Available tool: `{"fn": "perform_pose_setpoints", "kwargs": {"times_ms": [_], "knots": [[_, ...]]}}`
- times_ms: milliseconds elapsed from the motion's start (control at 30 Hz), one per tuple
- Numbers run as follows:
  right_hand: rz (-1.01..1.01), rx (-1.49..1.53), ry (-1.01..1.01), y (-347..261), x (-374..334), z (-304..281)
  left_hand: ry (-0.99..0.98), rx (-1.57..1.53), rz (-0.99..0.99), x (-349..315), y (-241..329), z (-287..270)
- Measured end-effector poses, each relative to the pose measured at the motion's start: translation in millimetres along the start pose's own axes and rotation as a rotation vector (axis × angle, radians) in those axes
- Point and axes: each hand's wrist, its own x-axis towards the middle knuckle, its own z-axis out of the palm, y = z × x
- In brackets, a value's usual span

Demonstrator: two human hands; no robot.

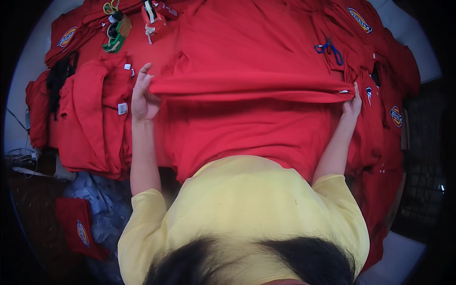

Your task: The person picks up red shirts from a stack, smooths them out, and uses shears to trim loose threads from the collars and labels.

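A red garment [251,87] is stretched in a folded band from side to side in front of me. Its left end lies against my left hand [144,97], between the thumb and the fingers, some of which stick up loosely. At the other end, my right hand [351,102] grips the bunched edge, where a small white tag [344,91] shows. Under the band more red cloth [247,128] is spread over the table and reaches down to my yellow shirt. Part of each hand's grip is hidden by the fabric.
Folded red garments [88,118] are piled at left, more red clothes [380,109] at right. Blue-handled scissors [329,50] lie beyond my right hand. At far left are yellow-handled scissors [111,6], a green tape dispenser [114,43] and a red one [153,19].
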Motion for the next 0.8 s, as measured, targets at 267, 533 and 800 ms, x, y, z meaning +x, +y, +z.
{"fn": "perform_pose_setpoints", "kwargs": {"times_ms": [267,533,800], "knots": [[0.09,0.396,0.074,21.3,-8.9,29.9,0.294,-0.477,0.27,32.7,-17.7,24.8],[0.012,0.495,0.086,47.5,-6.0,22.0,0.492,-0.517,0.25,38.5,-22.8,0.3],[0.07,0.544,0.106,47.5,-35.1,40.3,0.539,-0.569,0.228,38.3,-25.6,-40.1]]}}
